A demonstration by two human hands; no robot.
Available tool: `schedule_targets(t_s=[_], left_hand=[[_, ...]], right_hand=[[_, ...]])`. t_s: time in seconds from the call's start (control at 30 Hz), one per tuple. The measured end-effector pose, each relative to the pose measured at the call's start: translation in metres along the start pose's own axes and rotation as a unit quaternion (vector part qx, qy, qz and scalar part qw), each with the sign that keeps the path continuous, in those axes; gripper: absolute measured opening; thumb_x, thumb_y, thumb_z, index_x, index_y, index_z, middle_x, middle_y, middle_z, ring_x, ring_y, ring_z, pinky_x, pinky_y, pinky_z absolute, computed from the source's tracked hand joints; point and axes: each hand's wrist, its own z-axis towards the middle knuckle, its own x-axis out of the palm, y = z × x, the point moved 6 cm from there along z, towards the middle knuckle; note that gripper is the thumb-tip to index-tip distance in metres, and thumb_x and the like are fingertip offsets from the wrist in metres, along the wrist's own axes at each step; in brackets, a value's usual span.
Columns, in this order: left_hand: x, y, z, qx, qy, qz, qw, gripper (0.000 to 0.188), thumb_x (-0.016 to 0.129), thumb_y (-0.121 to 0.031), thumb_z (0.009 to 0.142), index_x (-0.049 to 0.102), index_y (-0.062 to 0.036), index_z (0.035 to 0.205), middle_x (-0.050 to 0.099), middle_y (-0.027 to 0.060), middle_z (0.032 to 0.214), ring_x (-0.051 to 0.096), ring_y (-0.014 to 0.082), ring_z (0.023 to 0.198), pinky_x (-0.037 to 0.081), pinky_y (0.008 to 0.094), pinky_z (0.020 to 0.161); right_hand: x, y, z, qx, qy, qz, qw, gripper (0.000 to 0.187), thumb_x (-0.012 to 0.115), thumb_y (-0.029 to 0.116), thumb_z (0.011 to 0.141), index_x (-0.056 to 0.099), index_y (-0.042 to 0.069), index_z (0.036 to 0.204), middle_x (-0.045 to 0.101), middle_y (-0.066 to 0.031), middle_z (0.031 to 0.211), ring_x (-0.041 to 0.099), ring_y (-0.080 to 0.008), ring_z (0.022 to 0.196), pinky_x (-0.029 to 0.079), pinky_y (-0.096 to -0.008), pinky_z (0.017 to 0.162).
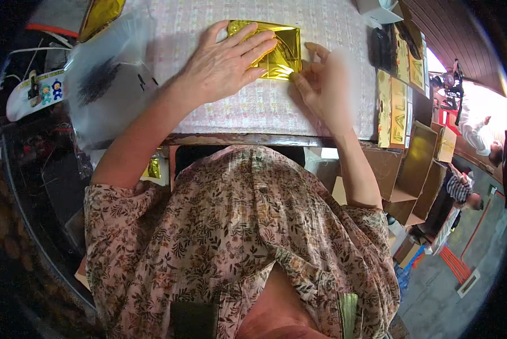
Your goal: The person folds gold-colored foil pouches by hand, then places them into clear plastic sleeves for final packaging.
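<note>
A shiny gold foil piece (287,40), roughly rectangular and creased, lies on the cloth-covered table in front of me. My left hand (231,62) rests flat across its left part, fingers stretched out and slightly spread, hiding much of that side. At the lower right corner of the foil is my right hand (321,85). Its thumb and a bent finger close on that corner, while another finger points up beside the right edge. A pale blur covers the back of the right hand.
Clear plastic bags (103,79) lie at the table's left, below another gold foil piece (100,17). Yellow printed boxes (399,110) stand along the right edge, with open cardboard boxes (414,164) beneath. Other people (462,189) are farther right. The table's wooden front edge (253,140) runs before me.
</note>
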Motion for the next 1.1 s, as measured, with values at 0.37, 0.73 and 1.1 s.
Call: schedule_targets(t_s=[0.37,0.73,1.1], left_hand=[[0.001,0.001,-0.002,0.006,-0.020,-0.004,1.000,0.061,0.048,-0.047,0.106,0.044,-0.0135,0.157,0.046,0.0000,0.161,0.036,0.0168,0.151,0.011,0.0531,0.125],[0.000,0.006,-0.002,-0.017,-0.002,-0.027,0.999,0.062,0.052,-0.047,0.104,0.043,-0.0182,0.158,0.038,0.0008,0.166,0.030,0.0234,0.154,0.014,0.0637,0.122],[0.000,0.009,0.000,-0.023,0.013,-0.034,0.999,0.062,0.057,-0.048,0.100,0.048,-0.0186,0.154,0.034,0.0070,0.166,0.030,0.0266,0.153,0.018,0.0687,0.119]], right_hand=[[0.040,0.044,-0.010,-0.142,0.068,-0.111,0.981,0.088,0.055,0.054,0.102,0.023,-0.004,0.160,0.025,-0.0258,0.166,0.023,-0.0407,0.156,0.020,-0.0533,0.127],[0.041,0.042,-0.010,-0.137,0.071,-0.088,0.984,0.086,0.057,0.051,0.101,0.026,-0.005,0.159,0.026,-0.0275,0.165,0.026,-0.0420,0.154,0.023,-0.0520,0.126],[0.013,0.057,0.017,-0.132,0.067,-0.153,0.977,0.082,0.047,0.056,0.105,0.029,-0.003,0.159,0.033,-0.0213,0.165,0.027,-0.0355,0.155,0.019,-0.0526,0.127]])
